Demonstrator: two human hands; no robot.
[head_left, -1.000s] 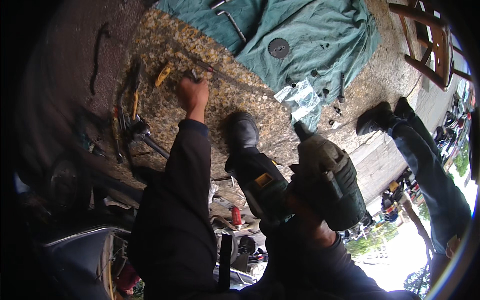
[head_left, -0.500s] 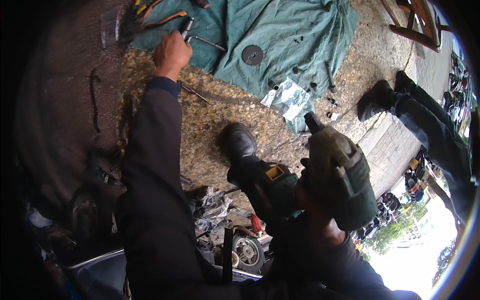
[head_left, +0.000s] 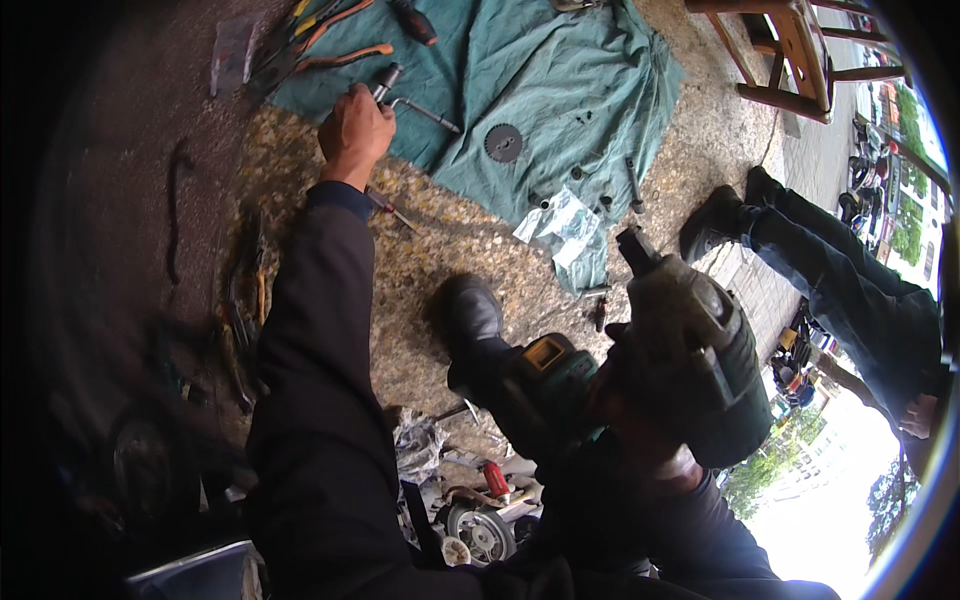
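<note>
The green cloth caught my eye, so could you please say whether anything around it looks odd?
Slightly: the green cloth is creased, and a screwdriver lies off it on bare ground, unlike the gear on top.

The left arm [head_left: 318, 335] extends forward, its wrist [head_left: 347, 178] nearly straight; the left hand [head_left: 356, 131], back upward, is curled in a grip. The right arm [head_left: 712, 525] bends near the body; the right hand [head_left: 641, 428], partly hidden, also grips.

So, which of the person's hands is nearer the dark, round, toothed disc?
Left. The left hand is left of the disc; the right hand, holding a green power tool, is farther off, lower right.
</note>
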